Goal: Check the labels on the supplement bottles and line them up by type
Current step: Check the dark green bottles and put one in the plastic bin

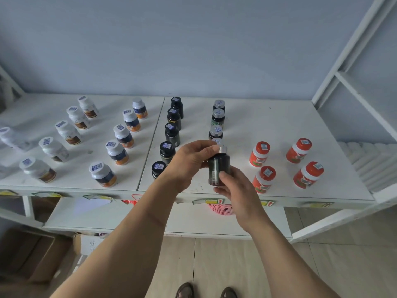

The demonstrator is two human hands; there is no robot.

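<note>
Both hands hold one dark silver-capped bottle (218, 166) above the desk (279, 130): left hand (189, 162) pinching its cap, right hand (234, 186) gripping its base.

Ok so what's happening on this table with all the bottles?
A person is sorting supplement bottles on a white table. Both hands hold one dark bottle with a silver cap above the near edge: the left hand pinches the cap, the right hand holds the base. Behind it stands a file of matching silver-capped bottles. Black-capped bottles, white bottles and red bottles stand in separate rows.
</note>
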